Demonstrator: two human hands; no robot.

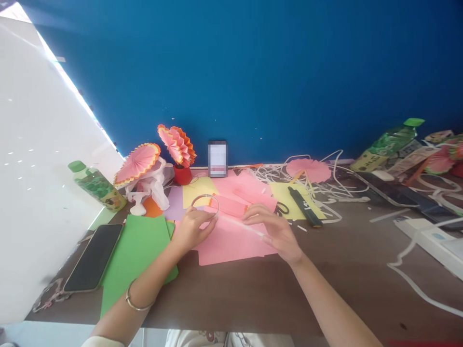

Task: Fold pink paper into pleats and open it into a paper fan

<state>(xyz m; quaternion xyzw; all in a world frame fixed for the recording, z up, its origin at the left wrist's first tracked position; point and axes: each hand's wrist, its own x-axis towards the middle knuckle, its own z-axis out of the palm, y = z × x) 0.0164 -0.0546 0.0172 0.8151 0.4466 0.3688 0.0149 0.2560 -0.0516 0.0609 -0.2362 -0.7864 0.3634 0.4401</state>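
Note:
My left hand (pixel 192 228) is closed in a pinch on a roll of clear tape (pixel 205 205), holding it upright over the pink paper (pixel 231 243). A thin clear strip of tape (pixel 241 225) runs from the roll to my right hand (pixel 275 231), whose fingers rest on the pink sheets and press the strip's far end. A small folded pink piece with an orange edge (pixel 228 206) lies just behind the strip. Yellow paper (pixel 197 190) lies behind my left hand.
Green paper (pixel 134 258) and a dark phone (pixel 94 257) lie at the left. Two pink paper fans (pixel 137 163) (pixel 177 143), a red pot (pixel 183 175), green bottles (pixel 97 186) (pixel 388 143), scissors (pixel 282 208), a black marker (pixel 304 206), white paper strips (pixel 327 190) and a power strip (pixel 432 241) surround the work.

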